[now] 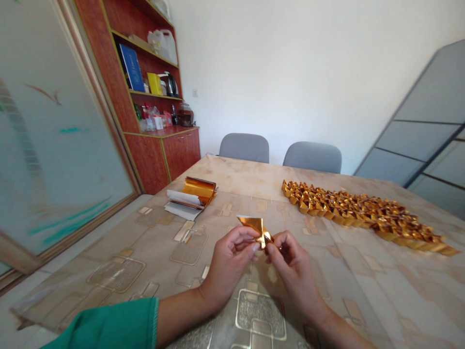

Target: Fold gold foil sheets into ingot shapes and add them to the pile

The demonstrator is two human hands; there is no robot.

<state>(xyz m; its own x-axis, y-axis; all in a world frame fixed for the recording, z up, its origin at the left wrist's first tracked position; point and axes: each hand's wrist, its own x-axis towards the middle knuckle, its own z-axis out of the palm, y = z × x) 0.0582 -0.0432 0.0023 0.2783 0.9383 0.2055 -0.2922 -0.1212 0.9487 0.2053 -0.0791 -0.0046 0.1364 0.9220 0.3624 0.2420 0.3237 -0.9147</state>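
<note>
Above the middle of the table, my left hand (229, 261) and my right hand (290, 271) together pinch a small folded piece of gold foil paper (254, 228). Its white-backed corner sticks up and to the left. The fingertips of both hands touch the foil, and the two hands nearly meet. A long, dense band of folded gold foil pieces (359, 215) lies on the table to the right. At the far left stands a stack of gold and white paper sheets (192, 196), its top sheets curling upward.
A patterned tablecloth (119, 232) covers the table. Two grey chairs (244, 148) stand beyond its far edge. A red-brown wooden cabinet (152, 160) with shelves of bottles and a kettle stands at the back left. A frosted glass door (61, 135) is on the left, and a leaning grey panel (417, 140) is on the right.
</note>
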